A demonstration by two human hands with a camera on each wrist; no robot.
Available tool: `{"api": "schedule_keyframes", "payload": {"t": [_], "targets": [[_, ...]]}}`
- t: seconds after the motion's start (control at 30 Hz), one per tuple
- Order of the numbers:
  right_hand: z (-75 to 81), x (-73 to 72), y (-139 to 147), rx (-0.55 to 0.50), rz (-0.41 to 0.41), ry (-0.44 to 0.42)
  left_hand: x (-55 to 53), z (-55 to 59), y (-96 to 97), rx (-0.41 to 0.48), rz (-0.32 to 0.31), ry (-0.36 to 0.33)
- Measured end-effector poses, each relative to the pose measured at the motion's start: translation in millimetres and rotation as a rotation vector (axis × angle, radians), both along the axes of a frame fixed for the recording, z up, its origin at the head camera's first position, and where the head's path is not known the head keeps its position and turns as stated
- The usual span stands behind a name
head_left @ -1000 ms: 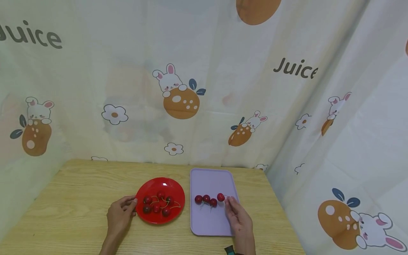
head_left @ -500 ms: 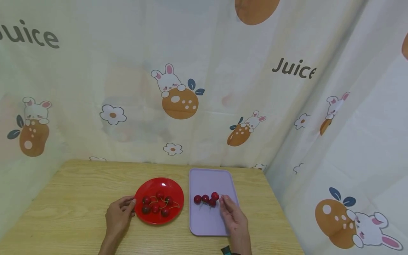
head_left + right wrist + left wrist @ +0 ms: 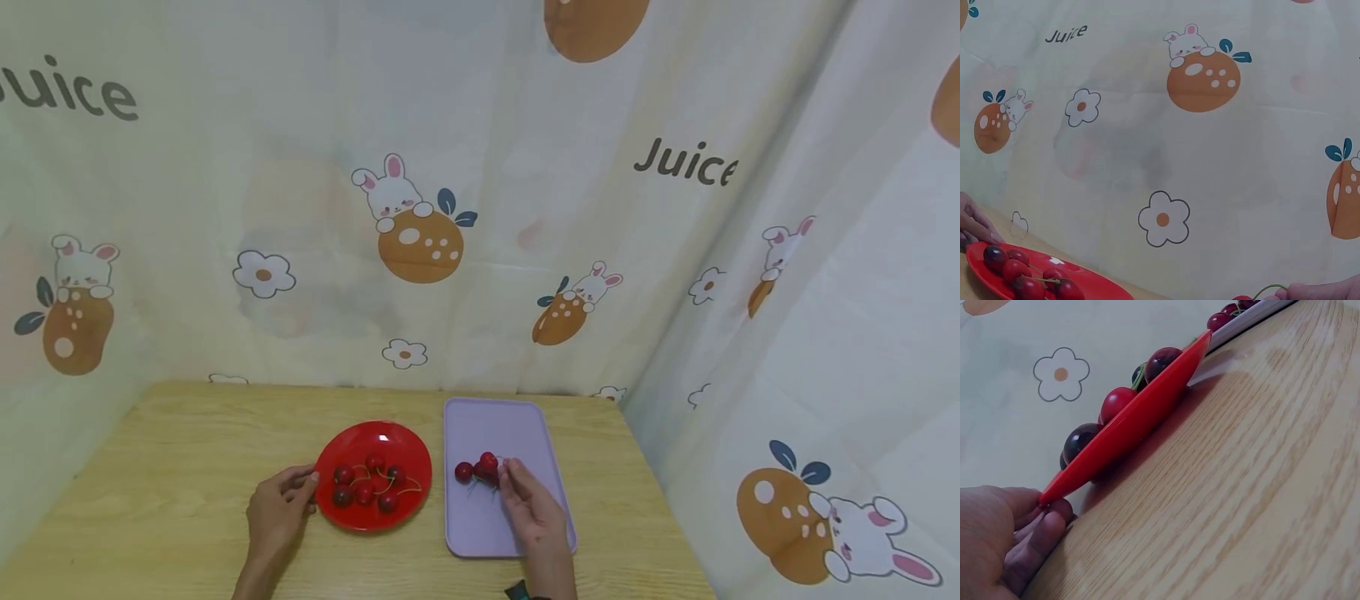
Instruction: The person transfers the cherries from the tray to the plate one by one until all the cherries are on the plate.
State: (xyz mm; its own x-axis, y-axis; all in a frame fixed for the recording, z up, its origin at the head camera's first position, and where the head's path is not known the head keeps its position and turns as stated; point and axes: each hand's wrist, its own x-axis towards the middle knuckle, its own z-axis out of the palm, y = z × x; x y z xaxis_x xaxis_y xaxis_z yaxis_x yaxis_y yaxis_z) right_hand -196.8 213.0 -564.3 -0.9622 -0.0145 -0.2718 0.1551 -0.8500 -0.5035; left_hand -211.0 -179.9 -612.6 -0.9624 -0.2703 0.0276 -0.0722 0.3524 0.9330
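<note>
My left hand point(image 3: 279, 506) pinches the left rim of a round red plate point(image 3: 360, 523), thumb on top and fingers below in the left wrist view. Several dark red cherries point(image 3: 364, 494) with green stems lie on that plate. Over the lilac tray point(image 3: 480, 537), my right hand point(image 3: 534, 506) pinches a cherry point(image 3: 489, 459) by its stem; the stem shows between the fingertips in the right wrist view point(image 3: 1270, 287). This cherry overlaps other cherries on the tray in the head view, and one cherry point(image 3: 464, 472) lies at their left.
Plate and tray stand side by side on a light wooden table point(image 3: 187, 450). A pale curtain point(image 3: 315, 217) printed with rabbits and fruit rises behind the table and along its sides. A dark band point(image 3: 517, 590) shows at my right wrist.
My right hand has moved left over the tray, carrying the cherry from the right of the other cherries to over them. The left hand has stayed on the plate's rim.
</note>
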Motion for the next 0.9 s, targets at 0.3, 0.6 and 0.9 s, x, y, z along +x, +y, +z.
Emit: {"api": "schedule_keyframes", "payload": {"t": [0.3, 0.6, 0.9], "targets": [[4.9, -0.3, -11, 0.010, 0.002, 0.006, 1.1, -1.0, -0.1, -0.014, 0.008, 0.005], [8.8, -0.9, -24, 0.091, 0.017, -0.003, 1.2, -0.7, 0.6, -0.011, 0.004, 0.029], [7.5, -3.2, -38, 0.139, 0.065, 0.056, 1.4, 0.1, -0.3, 0.002, -0.009, 0.029]]}}
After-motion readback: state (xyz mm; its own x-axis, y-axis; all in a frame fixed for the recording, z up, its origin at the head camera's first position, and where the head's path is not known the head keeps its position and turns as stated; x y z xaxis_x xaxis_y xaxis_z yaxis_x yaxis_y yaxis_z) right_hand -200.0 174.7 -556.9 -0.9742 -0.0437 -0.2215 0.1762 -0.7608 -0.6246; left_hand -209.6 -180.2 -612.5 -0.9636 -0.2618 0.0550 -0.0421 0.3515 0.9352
